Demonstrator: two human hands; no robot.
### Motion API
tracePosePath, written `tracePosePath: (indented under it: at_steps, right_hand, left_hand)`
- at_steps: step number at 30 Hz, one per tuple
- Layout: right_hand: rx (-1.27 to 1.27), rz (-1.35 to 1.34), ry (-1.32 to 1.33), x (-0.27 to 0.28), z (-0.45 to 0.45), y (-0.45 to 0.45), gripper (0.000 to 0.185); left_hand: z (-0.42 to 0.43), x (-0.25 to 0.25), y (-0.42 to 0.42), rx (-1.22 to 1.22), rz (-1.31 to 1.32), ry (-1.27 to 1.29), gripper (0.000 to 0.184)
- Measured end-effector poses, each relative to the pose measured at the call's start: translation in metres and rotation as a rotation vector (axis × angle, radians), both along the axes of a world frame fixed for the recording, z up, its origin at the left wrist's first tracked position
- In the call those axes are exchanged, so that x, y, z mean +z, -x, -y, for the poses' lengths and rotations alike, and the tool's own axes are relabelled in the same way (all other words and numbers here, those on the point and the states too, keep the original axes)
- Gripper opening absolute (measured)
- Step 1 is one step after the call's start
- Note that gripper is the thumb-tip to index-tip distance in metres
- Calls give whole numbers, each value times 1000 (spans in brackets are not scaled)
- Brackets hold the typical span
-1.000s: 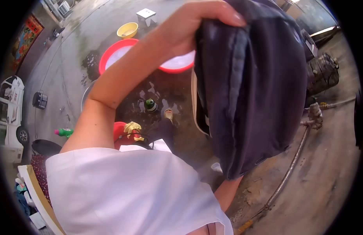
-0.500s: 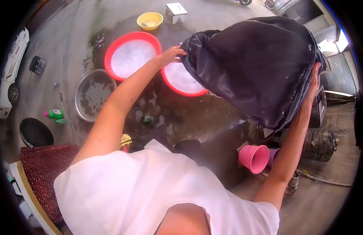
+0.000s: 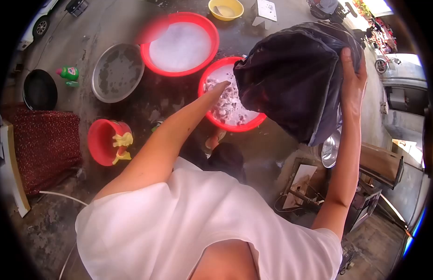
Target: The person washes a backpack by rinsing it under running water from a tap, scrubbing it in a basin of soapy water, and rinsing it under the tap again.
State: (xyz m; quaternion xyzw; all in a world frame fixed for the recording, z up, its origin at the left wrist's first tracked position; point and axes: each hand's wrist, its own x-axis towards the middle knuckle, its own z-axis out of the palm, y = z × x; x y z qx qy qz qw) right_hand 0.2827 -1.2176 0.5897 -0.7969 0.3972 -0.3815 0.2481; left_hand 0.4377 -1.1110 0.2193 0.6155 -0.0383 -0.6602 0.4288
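Over the nearer, right-hand red basin (image 3: 235,128), left hand (image 3: 221,90) is at the suds (image 3: 232,109), finger state can't be told. Right hand (image 3: 352,81) clamped on far-right side of dark cloth (image 3: 291,79), raised right of basin. Step looks like holding cloth up; next move calls for firm right grip.

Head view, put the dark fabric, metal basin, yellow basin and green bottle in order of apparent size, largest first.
1. Dark fabric, perhaps enlarged by nearness
2. Metal basin
3. Yellow basin
4. Green bottle
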Motion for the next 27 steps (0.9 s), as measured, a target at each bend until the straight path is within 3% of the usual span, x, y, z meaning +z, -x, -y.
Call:
tracePosePath:
  at_steps: [2, 5, 6, 8, 9, 10, 12, 14, 19, 22, 27]
  right_hand:
    - [-35, 11, -23, 2, 27, 7, 62]
    - [-7, -36, -107, 16, 57, 7, 64]
    - [-12, -94, -76, 21, 68, 9, 64]
    - [-15, -267, 111, 26, 87, 10, 59]
    - [9, -320, 139, 23, 105, 15, 58]
    - [32, -372, 166, 17, 120, 18, 58]
    - [51, -485, 246, 3, 134, 15, 57]
    - [68, -585, 273, -12, 139, 9, 56]
    - [16, -752, 287, -35, 143, 4, 54]
    - [59, -739, 287, -35, 147, -2, 52]
    - [38, -788, 251, -28, 139, -8, 48]
  left_hand:
    - [29, -54, 40, 275, -55, 7, 62]
    - [56, -70, 55, 359, -297, 398, 44]
    - [59, -69, 54, 407, -254, 354, 38]
    - [66, -39, 37, 502, -166, 269, 27]
    - [62, -37, 27, 534, 46, 184, 26]
    - [53, -5, 15, 558, 78, 224, 26]
    - [49, 15, -9, 588, -1, 308, 25]
    - [56, 71, -24, 646, -67, 517, 20]
    - [87, 186, -26, 196, 103, 873, 24]
    - [94, 205, 5, 36, 282, 946, 24]
    - [89, 219, 69, 79, 326, 996, 36]
